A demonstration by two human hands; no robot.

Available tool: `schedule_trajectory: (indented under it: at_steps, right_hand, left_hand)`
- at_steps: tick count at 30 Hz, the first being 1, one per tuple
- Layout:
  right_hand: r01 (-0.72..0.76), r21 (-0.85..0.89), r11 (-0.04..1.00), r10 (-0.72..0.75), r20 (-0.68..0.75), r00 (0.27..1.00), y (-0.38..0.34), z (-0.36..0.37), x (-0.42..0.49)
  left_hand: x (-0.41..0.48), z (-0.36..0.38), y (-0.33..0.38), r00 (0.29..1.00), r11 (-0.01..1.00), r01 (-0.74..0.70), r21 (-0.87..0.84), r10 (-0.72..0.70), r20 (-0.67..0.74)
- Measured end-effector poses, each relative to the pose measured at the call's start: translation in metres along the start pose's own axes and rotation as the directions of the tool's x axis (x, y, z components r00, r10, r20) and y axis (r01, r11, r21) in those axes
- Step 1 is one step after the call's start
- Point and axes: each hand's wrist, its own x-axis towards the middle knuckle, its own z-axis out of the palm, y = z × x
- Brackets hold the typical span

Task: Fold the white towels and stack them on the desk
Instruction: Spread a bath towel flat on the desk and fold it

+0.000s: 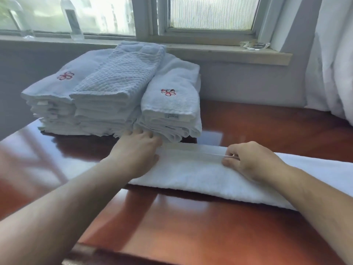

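Far left on the sill stand two clear bottles [72,20], well away from the work. Below them the stacks of folded towels [114,92] already fill the back of the desk [191,226], so most folding looks done. The left hand [137,152] rests, fingers loosely curled, at the end of the white towel [191,176], a long strip just before the stacks; the right hand [250,159] pinches its upper edge. It seems to need further folds, then stacking. A white curtain [332,64] hangs right.
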Motion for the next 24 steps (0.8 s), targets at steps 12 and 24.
schedule_trajectory:
  at_steps: [12, 24]
  right_hand:
    - [-0.235, 0.016, 0.972, 0.224, -0.370, 0.902, 0.076, 0.010, -0.098]
    - [-0.501, -0.087, 0.861, 0.326, -0.662, 0.675, 0.197, -0.017, -0.197]
  left_hand:
    - [0.029, -0.016, 0.160, 0.946, 0.834, -0.324, -0.446, 0.276, -0.171]
    - [0.063, -0.047, 0.320, 0.919, 0.795, -0.392, -0.462, 0.314, -0.239]
